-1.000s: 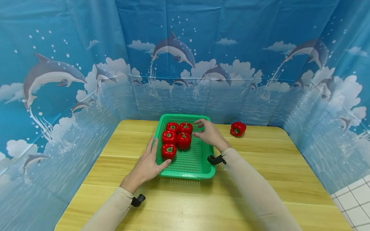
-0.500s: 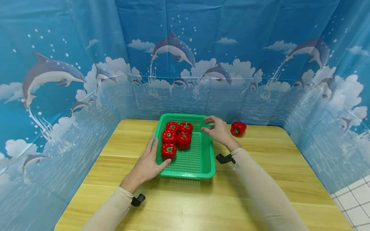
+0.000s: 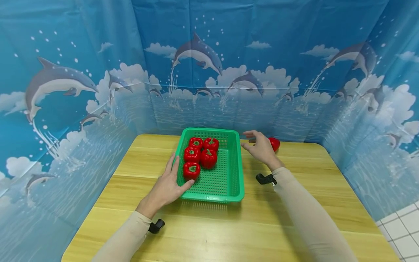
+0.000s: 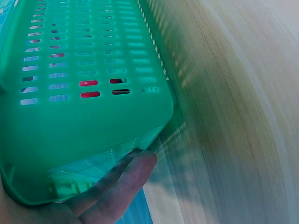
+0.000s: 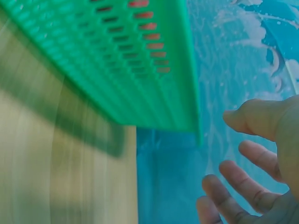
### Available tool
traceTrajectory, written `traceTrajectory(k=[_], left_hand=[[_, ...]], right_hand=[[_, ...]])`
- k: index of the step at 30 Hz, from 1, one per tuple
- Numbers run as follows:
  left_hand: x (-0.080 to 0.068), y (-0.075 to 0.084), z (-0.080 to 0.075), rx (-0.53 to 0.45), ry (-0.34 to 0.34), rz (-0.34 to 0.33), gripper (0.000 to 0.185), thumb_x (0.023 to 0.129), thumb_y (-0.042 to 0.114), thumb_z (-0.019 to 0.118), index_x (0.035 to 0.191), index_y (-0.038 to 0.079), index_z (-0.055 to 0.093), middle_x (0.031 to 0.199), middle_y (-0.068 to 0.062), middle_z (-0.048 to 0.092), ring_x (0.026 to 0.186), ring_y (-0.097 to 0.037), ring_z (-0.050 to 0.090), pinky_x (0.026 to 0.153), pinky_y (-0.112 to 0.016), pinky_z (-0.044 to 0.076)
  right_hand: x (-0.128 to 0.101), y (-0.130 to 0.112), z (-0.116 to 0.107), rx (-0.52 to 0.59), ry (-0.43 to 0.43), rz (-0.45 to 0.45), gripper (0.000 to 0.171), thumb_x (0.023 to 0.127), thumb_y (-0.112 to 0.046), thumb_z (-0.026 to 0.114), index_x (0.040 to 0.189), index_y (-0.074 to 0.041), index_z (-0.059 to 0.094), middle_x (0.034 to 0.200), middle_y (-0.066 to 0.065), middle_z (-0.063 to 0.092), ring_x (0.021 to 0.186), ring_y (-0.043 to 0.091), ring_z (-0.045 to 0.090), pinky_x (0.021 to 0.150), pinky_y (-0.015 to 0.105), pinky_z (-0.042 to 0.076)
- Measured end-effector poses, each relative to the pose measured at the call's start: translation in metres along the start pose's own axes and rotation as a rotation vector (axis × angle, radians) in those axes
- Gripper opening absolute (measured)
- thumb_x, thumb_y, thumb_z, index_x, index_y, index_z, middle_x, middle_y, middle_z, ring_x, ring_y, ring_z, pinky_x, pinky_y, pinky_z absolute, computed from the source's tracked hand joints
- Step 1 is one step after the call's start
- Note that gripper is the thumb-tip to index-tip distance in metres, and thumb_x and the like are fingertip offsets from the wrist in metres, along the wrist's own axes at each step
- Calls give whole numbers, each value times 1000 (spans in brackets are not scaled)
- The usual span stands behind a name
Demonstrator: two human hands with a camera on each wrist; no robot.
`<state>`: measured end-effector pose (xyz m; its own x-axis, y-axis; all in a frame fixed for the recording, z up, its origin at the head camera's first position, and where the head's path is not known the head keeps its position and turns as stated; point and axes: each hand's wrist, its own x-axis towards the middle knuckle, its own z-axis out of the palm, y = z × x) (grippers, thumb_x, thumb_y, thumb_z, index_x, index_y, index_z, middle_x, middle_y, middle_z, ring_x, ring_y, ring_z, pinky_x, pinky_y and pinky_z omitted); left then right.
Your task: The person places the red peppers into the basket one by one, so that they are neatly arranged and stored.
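Note:
A green plastic basket point(image 3: 240, 163) stands on the table with several red bell peppers point(image 3: 192, 154) grouped in its left half. My left hand point(image 3: 167, 187) rests on its front left corner, thumb over the rim; in the left wrist view the straight fingers point(image 4: 126, 184) lie along the basket's outer wall. Just right of the basket, my right hand point(image 3: 260, 147) hovers with loosely bent fingers and holds nothing. Another red bell pepper point(image 3: 275, 144) lies on the table behind that hand, which hides part of it.
The wooden table point(image 3: 314, 196) reaches to a blue dolphin-print curtain point(image 3: 209, 105) along its back and sides. White tiles point(image 3: 400, 225) show at the lower right. A black wrist camera point(image 3: 266, 178) sits on the right sleeve.
My right hand has moved right, from above the basket's interior to beyond its right rim, and now partly covers the lone bell pepper. The left hand and basket stay put.

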<state>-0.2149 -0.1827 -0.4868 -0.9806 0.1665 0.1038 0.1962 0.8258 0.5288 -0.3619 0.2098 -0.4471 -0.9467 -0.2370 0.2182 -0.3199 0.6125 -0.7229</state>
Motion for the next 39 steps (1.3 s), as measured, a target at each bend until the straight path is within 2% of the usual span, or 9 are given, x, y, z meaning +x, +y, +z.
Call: traceTrajectory(k=[13, 20, 26, 31, 39], left_hand=[[0, 0, -1, -6, -7, 0, 118, 111, 67, 70, 189, 8, 3, 199, -13, -6, 148, -54, 70, 121, -67, 60], [1, 0, -2, 2, -3, 0, 118, 111, 66, 71, 189, 8, 4, 199, -14, -4, 145, -55, 71, 118, -66, 62], [0, 1, -2, 0, -2, -1, 118, 111, 66, 71, 189, 8, 4, 199, -14, -4, 141, -54, 74, 114, -65, 64], [1, 0, -2, -3, -7, -5, 119, 110, 69, 70, 189, 8, 4, 199, -13, -5, 144, -54, 72, 116, -65, 64], [1, -2, -1, -8, -4, -6, 120, 109, 75, 67, 189, 9, 5, 199, -12, -4, 141, -51, 75, 114, -63, 65]], right_hand=[[0, 39, -11, -36, -6, 23, 59, 115, -28, 76, 168, -7, 59, 171, 27, 53, 155, 55, 54, 123, 73, 53], [0, 59, -16, -105, 9, -5, 63, 114, -26, 77, 169, -3, 57, 176, 34, 45, 159, 58, 45, 124, 78, 45], [0, 74, -22, -154, 31, -5, 63, 113, -26, 78, 168, -2, 57, 177, 38, 39, 161, 63, 35, 121, 80, 46], [1, 86, -27, -162, 42, 10, 65, 113, -26, 78, 169, -2, 56, 178, 38, 37, 160, 64, 33, 116, 80, 51], [3, 106, -33, -198, 50, 29, 68, 110, -23, 81, 169, 0, 54, 179, 40, 35, 163, 68, 29, 117, 84, 49]])
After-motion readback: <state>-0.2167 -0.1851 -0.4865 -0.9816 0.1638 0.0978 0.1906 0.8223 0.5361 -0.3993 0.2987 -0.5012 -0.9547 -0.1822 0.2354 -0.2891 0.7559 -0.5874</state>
